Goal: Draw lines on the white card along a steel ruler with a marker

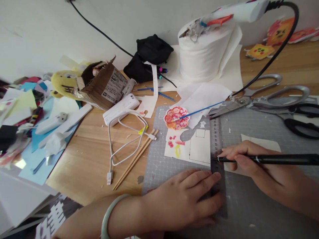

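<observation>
My right hand [261, 172] is closed around a black pen [279, 159], its tip at the right edge of a piece of cream paper [201, 149]. Thin pen lines form boxes on that paper, and red and yellow paint marks its left part. Along the same edge lies a dark ruler [215, 139], upright in view. My left hand [191, 194] rests on the ruler's lower part, fingers stretched out and lying flat. Under all this is a grey cutting mat [159, 159]. Another cream paper scrap [264, 142] is partly hidden beneath my right hand.
A painted flower cutout [171, 124] and blue brush [201, 109] lie beyond the paper. Scissors [245, 99] are at the right, near a tissue roll [204, 56]. Leftward are chopsticks [136, 159], a white cable [111, 142], a power bank [122, 109] and a cardboard box [106, 86].
</observation>
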A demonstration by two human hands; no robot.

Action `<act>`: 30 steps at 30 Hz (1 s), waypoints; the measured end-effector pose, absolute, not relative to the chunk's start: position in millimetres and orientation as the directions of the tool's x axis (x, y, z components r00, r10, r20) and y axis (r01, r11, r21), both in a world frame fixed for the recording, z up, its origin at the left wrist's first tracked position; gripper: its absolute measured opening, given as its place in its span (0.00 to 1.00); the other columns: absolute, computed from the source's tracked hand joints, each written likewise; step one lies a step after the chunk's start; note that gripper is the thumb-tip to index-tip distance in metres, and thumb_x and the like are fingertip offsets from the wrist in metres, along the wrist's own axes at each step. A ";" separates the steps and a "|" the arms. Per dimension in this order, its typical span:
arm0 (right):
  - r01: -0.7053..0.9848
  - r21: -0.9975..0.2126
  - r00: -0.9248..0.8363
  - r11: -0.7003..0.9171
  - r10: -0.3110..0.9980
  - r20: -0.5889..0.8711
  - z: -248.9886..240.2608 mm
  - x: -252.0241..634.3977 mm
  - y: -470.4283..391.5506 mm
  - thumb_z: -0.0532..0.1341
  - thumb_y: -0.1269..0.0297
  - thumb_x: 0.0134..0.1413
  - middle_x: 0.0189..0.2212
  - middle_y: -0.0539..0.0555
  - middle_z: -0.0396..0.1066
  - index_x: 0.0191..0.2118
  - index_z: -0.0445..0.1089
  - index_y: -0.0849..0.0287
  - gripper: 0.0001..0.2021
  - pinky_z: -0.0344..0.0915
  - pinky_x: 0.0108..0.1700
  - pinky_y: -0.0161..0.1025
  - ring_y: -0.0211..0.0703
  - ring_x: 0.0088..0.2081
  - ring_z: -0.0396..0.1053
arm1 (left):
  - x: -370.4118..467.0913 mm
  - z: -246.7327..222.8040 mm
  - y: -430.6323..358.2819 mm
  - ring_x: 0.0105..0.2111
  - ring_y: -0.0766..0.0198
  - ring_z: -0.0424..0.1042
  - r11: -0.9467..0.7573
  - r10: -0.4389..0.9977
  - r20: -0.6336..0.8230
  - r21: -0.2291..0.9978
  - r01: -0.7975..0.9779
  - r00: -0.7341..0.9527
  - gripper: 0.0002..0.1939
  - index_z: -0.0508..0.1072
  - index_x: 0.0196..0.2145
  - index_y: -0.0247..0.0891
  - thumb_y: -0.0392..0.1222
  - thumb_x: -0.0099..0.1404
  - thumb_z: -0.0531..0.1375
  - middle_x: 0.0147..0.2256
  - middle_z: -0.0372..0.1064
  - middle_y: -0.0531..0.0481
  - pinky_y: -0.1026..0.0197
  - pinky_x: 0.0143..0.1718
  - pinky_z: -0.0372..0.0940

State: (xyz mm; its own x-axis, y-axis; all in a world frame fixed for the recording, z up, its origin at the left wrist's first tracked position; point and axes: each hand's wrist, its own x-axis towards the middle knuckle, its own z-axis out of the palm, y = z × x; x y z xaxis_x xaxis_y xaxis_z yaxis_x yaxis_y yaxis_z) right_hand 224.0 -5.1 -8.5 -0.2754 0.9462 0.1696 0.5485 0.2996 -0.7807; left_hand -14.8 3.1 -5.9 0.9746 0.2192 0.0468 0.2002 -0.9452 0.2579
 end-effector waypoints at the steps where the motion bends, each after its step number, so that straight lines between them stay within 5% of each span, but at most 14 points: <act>1: 0.545 -0.788 -0.274 0.286 0.949 0.156 -9.1 224.0 -5.1 0.51 0.60 0.61 0.34 0.53 0.75 0.36 0.66 0.54 0.09 0.70 0.28 0.34 0.43 0.34 0.73 | -14.9 -6.1 3.1 0.58 0.55 0.57 -0.945 0.216 0.043 0.262 0.198 0.975 0.22 0.64 0.54 0.37 0.53 0.70 0.49 0.61 0.55 0.41 0.53 0.57 0.58; 30: 0.586 -0.716 -0.304 0.379 0.922 0.239 -11.7 226.8 -3.7 0.53 0.59 0.59 0.35 0.49 0.76 0.36 0.68 0.48 0.07 0.72 0.36 0.40 0.45 0.41 0.74 | -14.7 -5.8 3.5 0.58 0.55 0.58 -0.943 0.219 0.045 0.267 0.199 0.975 0.21 0.65 0.54 0.38 0.52 0.70 0.50 0.61 0.55 0.41 0.54 0.57 0.58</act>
State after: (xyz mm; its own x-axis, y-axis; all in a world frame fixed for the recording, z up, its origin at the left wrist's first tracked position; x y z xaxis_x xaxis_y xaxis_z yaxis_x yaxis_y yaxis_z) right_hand 226.8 -3.7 -11.7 -0.3038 0.9222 0.2392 0.5861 0.3788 -0.7162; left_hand -14.7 3.5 -5.8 0.9748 0.2187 0.0449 0.1992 -0.9428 0.2672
